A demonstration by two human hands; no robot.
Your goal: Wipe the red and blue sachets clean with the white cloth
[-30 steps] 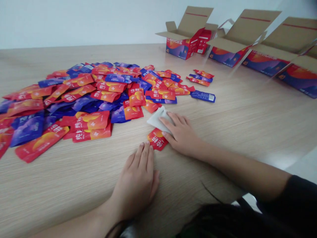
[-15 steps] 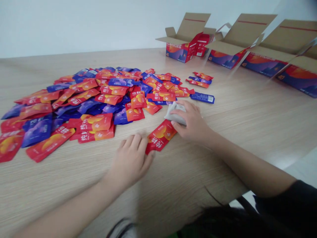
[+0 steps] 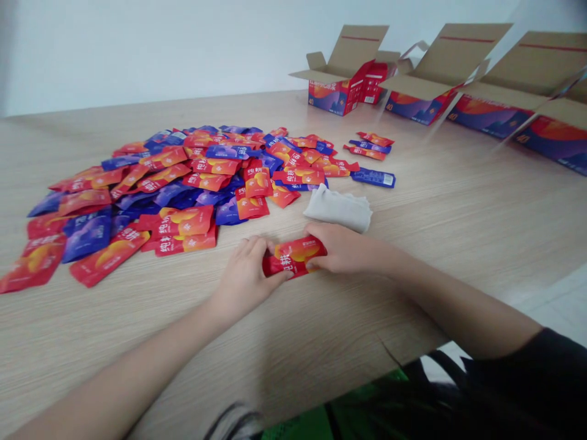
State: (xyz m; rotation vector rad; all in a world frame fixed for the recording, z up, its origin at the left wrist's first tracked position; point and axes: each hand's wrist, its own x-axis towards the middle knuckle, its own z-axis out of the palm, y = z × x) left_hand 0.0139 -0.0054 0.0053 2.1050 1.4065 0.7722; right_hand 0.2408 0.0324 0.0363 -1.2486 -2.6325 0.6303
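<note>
A red and orange pouch (image 3: pixel 296 254) is held between both hands, low over the table in front of me. My left hand (image 3: pixel 250 264) pinches its left end, thumb on the near side. Its right end is gripped by my right hand (image 3: pixel 334 249), with thumb and fingers on opposite edges. Just behind my right hand lies a folded white cloth (image 3: pixel 339 206), touched by neither hand's fingertips as far as I can see. A large heap of red and blue pouches (image 3: pixel 206 165) spreads across the table beyond my left hand.
Open cardboard cartons with red and blue printing, such as the leftmost carton (image 3: pixel 328 95), stand at the back right. Several slim pouches (image 3: pixel 367 146) and a blue pouch (image 3: pixel 373 178) lie right of the heap on the wooden table (image 3: pixel 458 214).
My right hand has let go of the white cloth, leaving it on the table, and has closed on the pouch's right end. My left hand now grips the left end.
</note>
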